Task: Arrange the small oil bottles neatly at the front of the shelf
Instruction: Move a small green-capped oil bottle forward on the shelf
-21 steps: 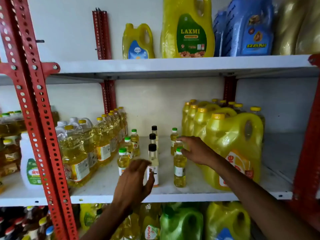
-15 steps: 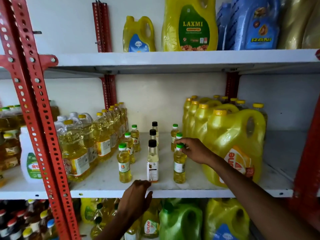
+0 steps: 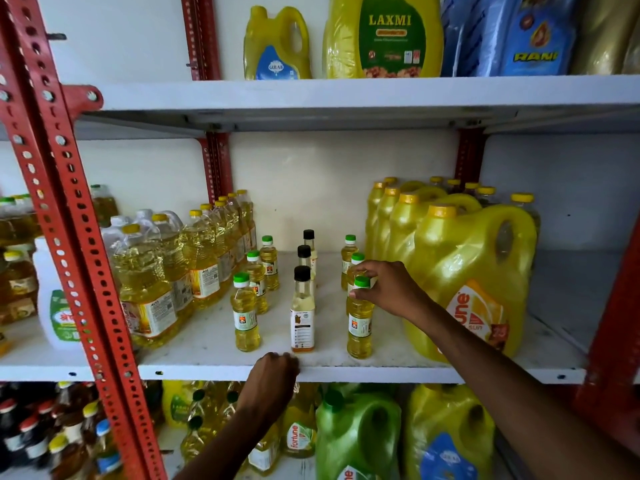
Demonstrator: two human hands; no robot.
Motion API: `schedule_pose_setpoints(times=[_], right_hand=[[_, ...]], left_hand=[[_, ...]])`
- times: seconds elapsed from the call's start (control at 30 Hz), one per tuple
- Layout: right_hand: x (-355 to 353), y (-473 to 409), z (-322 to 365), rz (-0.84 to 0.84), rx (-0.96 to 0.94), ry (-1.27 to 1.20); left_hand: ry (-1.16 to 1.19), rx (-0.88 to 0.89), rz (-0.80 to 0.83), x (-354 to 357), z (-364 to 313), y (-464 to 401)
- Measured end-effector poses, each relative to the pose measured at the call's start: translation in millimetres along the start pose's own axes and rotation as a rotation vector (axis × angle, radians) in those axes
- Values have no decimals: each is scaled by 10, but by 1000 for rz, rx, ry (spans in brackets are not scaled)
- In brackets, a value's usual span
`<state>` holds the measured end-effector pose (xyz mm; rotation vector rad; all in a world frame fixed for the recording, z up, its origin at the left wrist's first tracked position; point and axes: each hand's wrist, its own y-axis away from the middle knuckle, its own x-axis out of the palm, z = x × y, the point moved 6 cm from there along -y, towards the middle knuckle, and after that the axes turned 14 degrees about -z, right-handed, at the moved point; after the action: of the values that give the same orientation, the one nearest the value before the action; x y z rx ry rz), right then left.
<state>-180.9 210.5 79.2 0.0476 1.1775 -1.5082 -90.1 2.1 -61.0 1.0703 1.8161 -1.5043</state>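
Observation:
Small oil bottles stand in three rows running front to back on the white middle shelf [image 3: 207,344]. The left row has green caps, with its front bottle [image 3: 245,315] near the edge. The middle row has black caps, led by a labelled bottle [image 3: 302,315]. In the right row, my right hand [image 3: 391,289] pinches the green cap of the front bottle [image 3: 360,327], which stands upright on the shelf. My left hand [image 3: 270,379] rests with curled fingers against the shelf's front edge, below the black-capped bottle, holding nothing.
Large yellow jugs [image 3: 467,282] crowd the right of the rows, and mid-size oil bottles [image 3: 194,265] line the left. A red perforated upright [image 3: 65,216] crosses the left foreground. More jugs fill the shelf above and the shelf below.
My left hand has dropped from the front black-capped bottle down to the shelf's edge. My right hand moved from behind to the cap of the front right bottle.

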Motion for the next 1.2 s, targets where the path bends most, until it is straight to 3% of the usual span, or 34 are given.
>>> schedule_pose_setpoints(times=[0.67,1.1,1.2], right_hand=[[-132,123,95,-73,-15,11],[-154,157,117,-6,38,86],[-220,153,196,-125,-13,226]], left_hand=[[81,-59,-39,-42,18,13],[79,-44,-34,-101,96,71],[24,-27,-39,-151,265,139]])
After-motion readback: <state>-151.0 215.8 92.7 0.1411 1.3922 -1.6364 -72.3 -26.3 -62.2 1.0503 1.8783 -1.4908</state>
